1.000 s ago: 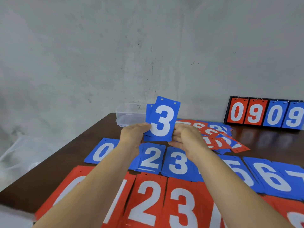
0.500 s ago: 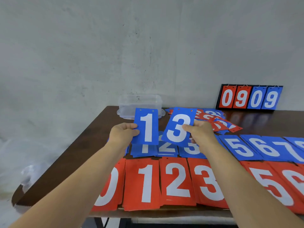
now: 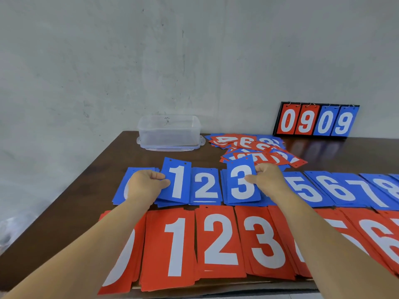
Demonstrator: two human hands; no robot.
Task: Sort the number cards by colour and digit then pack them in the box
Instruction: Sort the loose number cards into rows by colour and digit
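Observation:
My left hand (image 3: 145,184) pinches a blue 1 card (image 3: 177,180) by its left edge, low over the blue 1 pile. My right hand (image 3: 267,180) pinches a blue 3 card (image 3: 241,182) by its right edge, just above the blue 3 pile. A row of blue piles runs left to right, with the blue 2 pile (image 3: 205,186) between my hands. In front lies a row of red piles, such as the red 1 pile (image 3: 172,247). A clear plastic box (image 3: 169,132) stands at the back of the dark table (image 3: 71,212).
A loose heap of mixed red and blue cards (image 3: 254,149) lies behind the blue row, right of the box. A black flip scoreboard (image 3: 315,120) showing 0909 leans on the wall at the back right. The table's left edge lies close to the piles.
Both hands have come down and apart from chest height. The blue 1 and blue 3 cards, held together before, now sit low over their own piles.

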